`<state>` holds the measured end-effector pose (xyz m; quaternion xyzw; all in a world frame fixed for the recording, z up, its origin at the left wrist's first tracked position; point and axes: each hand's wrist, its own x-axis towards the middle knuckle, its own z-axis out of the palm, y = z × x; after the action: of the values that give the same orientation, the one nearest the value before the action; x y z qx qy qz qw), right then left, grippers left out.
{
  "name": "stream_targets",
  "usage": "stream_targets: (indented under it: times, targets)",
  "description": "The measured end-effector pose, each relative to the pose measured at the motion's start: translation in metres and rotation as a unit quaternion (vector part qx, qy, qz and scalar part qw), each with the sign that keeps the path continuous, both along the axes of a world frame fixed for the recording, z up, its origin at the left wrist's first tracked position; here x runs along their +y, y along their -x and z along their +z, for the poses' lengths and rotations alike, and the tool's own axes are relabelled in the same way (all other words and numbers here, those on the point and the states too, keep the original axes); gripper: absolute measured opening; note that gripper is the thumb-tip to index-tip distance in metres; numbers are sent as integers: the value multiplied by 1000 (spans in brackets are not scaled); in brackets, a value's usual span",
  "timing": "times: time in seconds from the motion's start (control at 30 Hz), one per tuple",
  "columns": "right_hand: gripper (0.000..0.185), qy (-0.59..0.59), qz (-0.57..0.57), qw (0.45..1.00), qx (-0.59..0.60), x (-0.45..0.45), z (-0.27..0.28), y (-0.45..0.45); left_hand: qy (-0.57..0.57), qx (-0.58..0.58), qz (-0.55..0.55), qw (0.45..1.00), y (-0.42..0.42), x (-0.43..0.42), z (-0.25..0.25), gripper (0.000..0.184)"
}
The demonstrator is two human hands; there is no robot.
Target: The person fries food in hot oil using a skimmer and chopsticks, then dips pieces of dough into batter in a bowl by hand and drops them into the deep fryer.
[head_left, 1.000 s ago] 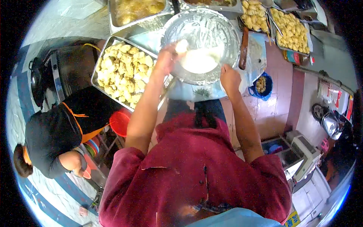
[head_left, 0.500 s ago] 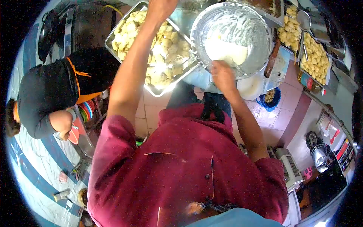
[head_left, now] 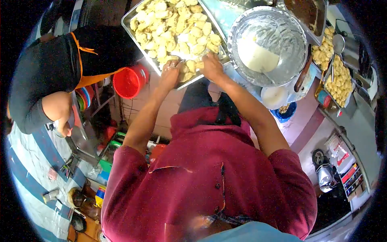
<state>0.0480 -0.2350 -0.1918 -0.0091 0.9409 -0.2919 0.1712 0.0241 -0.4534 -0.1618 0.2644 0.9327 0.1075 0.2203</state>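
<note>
A metal tray point(head_left: 138, 47) full of pale yellow, lumpy, batter-coated pieces point(head_left: 173, 30) lies in front of me. My left hand point(head_left: 171, 71) is at its near edge, its batter-smeared fingers curled around a piece. A short way to its right, my right hand point(head_left: 212, 66) is closed on another pale piece, the fingertips partly hidden. Several pieces lie between the two hands. To the right of the tray stands a big metal bowl point(head_left: 296, 60) with smeared sides, holding thick cream-white batter point(head_left: 258, 56).
A person in black with an orange-trimmed apron point(head_left: 48, 76) stands at the left, near a red bucket point(head_left: 130, 82). At the right are trays of similar pieces point(head_left: 339, 84), a ladle point(head_left: 338, 43) and a blue-lined bin point(head_left: 285, 112). A white round lid-like item point(head_left: 272, 97) sits below the bowl.
My left hand has come back from the tray's far side to its near edge. My right hand has left the bowl's rim and moved left onto the pieces in the tray.
</note>
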Motion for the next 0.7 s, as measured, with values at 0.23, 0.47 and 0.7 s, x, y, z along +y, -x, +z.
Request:
stream_targets:
  times: [0.23,0.47,0.7]
  targets:
    - [42,188,-125,969,99,10,36,1,-300,-230,344,860,16,3,16,44]
    - [37,480,-313,816,-79,19,72,29,-600,-493,434,457,40,41,32,43]
    - [37,614,-382,632,-277,45,89,63,-658,-519,418,349,70,77,43,35]
